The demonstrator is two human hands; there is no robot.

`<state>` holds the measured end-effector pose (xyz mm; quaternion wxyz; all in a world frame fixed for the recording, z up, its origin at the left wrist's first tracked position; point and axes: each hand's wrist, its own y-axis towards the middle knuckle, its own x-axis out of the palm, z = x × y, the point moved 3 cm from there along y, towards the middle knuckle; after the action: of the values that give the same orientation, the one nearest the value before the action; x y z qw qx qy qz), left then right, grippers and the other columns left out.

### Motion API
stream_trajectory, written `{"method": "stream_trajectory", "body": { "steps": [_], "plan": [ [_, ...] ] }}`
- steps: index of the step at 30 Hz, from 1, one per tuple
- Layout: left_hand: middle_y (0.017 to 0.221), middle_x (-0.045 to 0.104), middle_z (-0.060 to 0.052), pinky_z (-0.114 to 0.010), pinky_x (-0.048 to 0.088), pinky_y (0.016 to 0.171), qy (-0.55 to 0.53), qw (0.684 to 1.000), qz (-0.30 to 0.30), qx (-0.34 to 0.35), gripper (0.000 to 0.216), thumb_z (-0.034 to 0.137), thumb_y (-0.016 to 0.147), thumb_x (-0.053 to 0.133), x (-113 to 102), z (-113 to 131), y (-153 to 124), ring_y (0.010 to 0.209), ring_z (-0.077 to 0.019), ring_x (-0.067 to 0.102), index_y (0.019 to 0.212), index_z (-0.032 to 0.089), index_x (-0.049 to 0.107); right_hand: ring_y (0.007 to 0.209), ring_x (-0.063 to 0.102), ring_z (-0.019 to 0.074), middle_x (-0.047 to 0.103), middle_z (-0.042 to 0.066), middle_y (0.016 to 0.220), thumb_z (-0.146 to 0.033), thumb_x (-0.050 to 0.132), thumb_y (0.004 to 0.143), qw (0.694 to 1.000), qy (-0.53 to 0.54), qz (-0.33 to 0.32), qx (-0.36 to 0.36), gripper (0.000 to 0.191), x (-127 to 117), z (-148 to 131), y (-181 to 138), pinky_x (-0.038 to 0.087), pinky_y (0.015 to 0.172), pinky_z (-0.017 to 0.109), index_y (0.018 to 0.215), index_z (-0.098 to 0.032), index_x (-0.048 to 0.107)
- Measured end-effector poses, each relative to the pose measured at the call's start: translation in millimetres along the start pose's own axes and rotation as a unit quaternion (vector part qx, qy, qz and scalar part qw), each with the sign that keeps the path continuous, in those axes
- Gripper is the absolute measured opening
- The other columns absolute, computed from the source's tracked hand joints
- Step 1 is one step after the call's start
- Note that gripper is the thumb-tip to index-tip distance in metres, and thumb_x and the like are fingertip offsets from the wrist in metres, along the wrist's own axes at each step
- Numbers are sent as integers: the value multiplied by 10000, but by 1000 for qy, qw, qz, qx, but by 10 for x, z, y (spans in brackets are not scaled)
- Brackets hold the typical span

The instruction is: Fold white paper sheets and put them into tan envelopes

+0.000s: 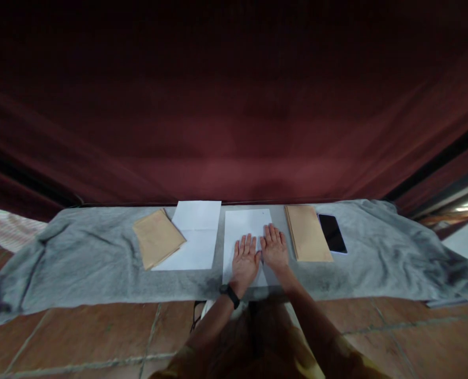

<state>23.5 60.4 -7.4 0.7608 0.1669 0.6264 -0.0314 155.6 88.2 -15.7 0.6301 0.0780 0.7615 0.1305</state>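
– Layout, from the left end of the grey cloth (99, 258)?

– First item: left brown stack (158, 239), folded paper pieces, set askew and overlapping the creased sheet (199, 218). That sheet is white, with one crease running across it. Neither is touched.

– Next along?

– Left hand (245, 263), dark band (231, 296) at the wrist. It lies palm down on the middle sheet (236, 223), fingers extended, gripping nothing.

– Position of that sheet?

– On the cloth, directly before the person, between the creased sheet and the right brown stack (308, 234). Whether any part is folded under the palms cannot be determined.

– And the right hand (275, 248)?

– Also flat on the middle sheet, just beside the left, clamped on nothing. Contact between the thumbs cannot be confirmed.

– Step in hand?

– In my judgement, pressing or smoothing the sheet.

– Requirement for the next move?

– Further smoothing calls for light, even pressure; any turning or lifting of the sheet calls for raising both palms first.

– Remainder, rightward?

– The right brown stack, untouched, then a phone (333, 233), screen dark, just beside it.
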Motion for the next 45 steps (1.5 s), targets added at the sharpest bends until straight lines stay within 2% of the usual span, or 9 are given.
{"method": "stream_trajectory", "body": {
  "steps": [3,6,13,17,21,23,34,41,45],
  "plan": [
    [1615,375,-112,-493,253,1253,4,1000,10,5,567,418,1052,346,-67,-24,-218,1521,-260,302,1547,147,395,1462,395,302,414,195,1581,-316,332,1060,1000,-5,9,1,543,-6,2,-1,275,1190,506,1550,-89,385],
    [1610,376,-139,-483,284,1241,14,1000,20,-13,597,451,1052,343,-163,-204,-363,1516,-268,313,1540,110,398,1445,418,309,442,210,1559,-325,326,1063,1000,-4,22,4,547,-4,0,-2,285,1180,513,1545,-76,390],
    [1597,386,-175,-488,306,1228,27,997,41,-56,631,449,1042,355,-269,-406,-572,1510,-285,327,1550,75,369,1418,453,325,467,211,1542,-333,308,1060,999,12,41,15,543,-27,0,8,318,1161,535,1521,-77,436],
    [1603,375,-176,-498,287,1235,35,997,29,-61,645,444,1036,340,-272,-381,-567,1520,-283,303,1560,68,347,1454,411,308,436,217,1560,-319,296,1058,999,40,28,19,555,-40,-271,-169,322,1173,526,1538,-60,397],
    [1630,328,-167,-477,252,1252,41,998,0,-56,636,345,1011,364,-286,-388,-563,1536,-268,262,1576,59,307,1469,395,253,418,134,1593,-295,319,1059,994,80,2,-72,507,-57,-696,-540,299,1206,465,1519,-125,448],
    [1640,308,-163,-466,238,1256,45,998,-13,-53,637,311,1001,368,-294,-393,-566,1541,-263,247,1580,57,293,1470,396,249,448,137,1574,-288,337,1061,992,86,7,-88,491,-102,-771,-691,280,1216,473,1508,-129,462],
    [1614,357,-166,-481,277,1241,29,997,13,-66,669,496,1044,292,-300,-403,-616,1531,-274,276,1562,76,348,1441,427,287,416,149,1591,-377,359,1062,999,17,-9,-37,549,-319,-116,-873,274,1195,481,1557,-141,384],
    [1592,399,-163,-470,308,1234,25,997,21,-63,607,413,1050,318,-364,-512,-830,1508,-271,331,1557,83,360,1434,435,288,436,142,1579,-399,325,1057,1000,15,6,-18,583,-384,121,-1047,274,1200,482,1569,-121,358],
    [1608,371,-165,-483,290,1243,25,997,30,-66,591,361,1053,298,-394,-335,-848,1531,-269,274,1565,68,332,1434,431,294,449,144,1571,-402,325,1058,1000,11,12,-17,586,-394,150,-1077,269,1200,479,1558,-100,374]
  ]
}}
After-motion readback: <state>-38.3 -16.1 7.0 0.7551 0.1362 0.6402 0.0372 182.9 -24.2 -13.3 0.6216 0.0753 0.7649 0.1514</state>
